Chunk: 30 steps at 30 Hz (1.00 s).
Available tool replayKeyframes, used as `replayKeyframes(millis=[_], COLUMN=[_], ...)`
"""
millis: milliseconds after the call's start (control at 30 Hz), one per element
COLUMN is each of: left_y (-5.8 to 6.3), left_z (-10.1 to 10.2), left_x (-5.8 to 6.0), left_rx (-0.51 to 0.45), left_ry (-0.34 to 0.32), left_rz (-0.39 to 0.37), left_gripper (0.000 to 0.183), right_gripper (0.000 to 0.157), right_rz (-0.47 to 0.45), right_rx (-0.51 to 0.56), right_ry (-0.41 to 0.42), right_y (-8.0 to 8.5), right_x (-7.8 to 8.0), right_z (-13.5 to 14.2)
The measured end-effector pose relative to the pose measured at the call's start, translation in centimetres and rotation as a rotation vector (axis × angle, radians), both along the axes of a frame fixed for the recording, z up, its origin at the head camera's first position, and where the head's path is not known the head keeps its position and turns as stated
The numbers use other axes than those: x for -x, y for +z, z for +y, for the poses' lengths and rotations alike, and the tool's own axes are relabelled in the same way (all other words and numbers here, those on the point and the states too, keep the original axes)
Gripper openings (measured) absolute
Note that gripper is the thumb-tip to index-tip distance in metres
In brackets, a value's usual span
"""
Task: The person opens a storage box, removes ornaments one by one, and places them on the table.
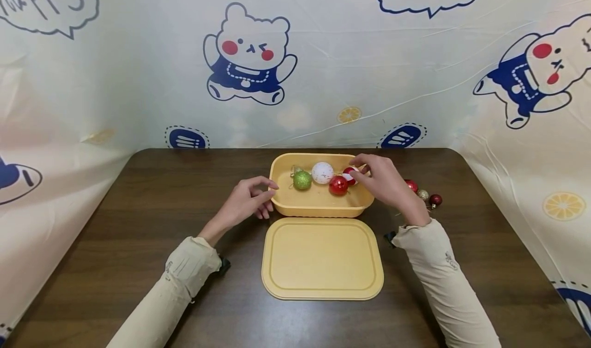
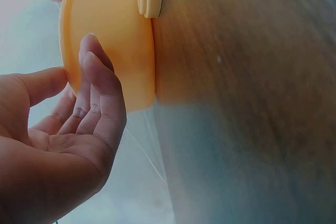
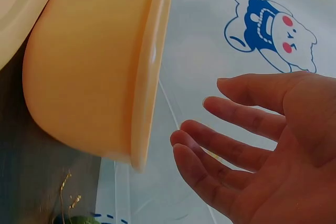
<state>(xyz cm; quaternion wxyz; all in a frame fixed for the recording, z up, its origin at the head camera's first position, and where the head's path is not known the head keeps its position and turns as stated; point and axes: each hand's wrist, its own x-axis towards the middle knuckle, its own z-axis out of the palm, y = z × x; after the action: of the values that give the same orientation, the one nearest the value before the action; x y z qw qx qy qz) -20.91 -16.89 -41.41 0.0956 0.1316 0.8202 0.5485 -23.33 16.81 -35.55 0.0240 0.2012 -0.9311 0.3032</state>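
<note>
Lid (image 1: pixel 323 258): flat on the table (image 1: pixel 138 245), just in front of the box; best left there, where neither wrist needs to cross it.
Left hand (image 1: pixel 244 201): at the box's left end, thumb tip at the rim, fingers loosely bent beside the outer wall; no firm hold shows. A light brace here should be enough to stop the box sliding.
Dark red ball (image 1: pixel 435 200), gold ball (image 1: pixel 422 194): on the table right of the box, beside another red one partly behind the right wrist; raise that wrist over them, since they would likely roll if brushed.
Box (image 1: pixel 318 212): upright, uncovered, between the hands.
Red ball (image 1: pixel 338 185): on the box floor, right of the middle.
Right hand (image 1: pixel 388 181): above the box's right end, thumb and fingers parted, gently bent, holding nothing. A low, soft pinch should suit these smooth rounds; squeezing hard may shoot one away.
Green ball (image 1: pixel 302 180): left part of the box.
Red-and-white ball (image 1: pixel 349 177): by the right fingertips; whether they touch, I cannot tell.
White ball (image 1: pixel 322 173): towards the back, between green and red.
</note>
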Motion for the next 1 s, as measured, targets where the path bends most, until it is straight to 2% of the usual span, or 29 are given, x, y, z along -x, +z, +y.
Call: replayKeyframes(millis=[333, 800, 1000], left_y=[-0.1, -0.1, -0.2], left_z=[0.0, 0.1, 0.0], left_x=[0.1, 0.0, 0.0], left_rx=[-0.003, 0.0, -0.004], left_ry=[0.0, 0.012, 0.006], left_rz=[-0.004, -0.013, -0.006], left_gripper=[0.025, 0.025, 0.025], right_gripper=[0.026, 0.02, 0.028], right_rz=[-0.011, 0.02, 0.014], right_rx=[-0.025, -0.118, -0.155], right_ry=[0.021, 0.045, 0.059], right_y=[-0.8, -3.6, -4.2], right_x=[0.6, 1.2, 1.3], right_z=[-1.6, -2.8, -2.9])
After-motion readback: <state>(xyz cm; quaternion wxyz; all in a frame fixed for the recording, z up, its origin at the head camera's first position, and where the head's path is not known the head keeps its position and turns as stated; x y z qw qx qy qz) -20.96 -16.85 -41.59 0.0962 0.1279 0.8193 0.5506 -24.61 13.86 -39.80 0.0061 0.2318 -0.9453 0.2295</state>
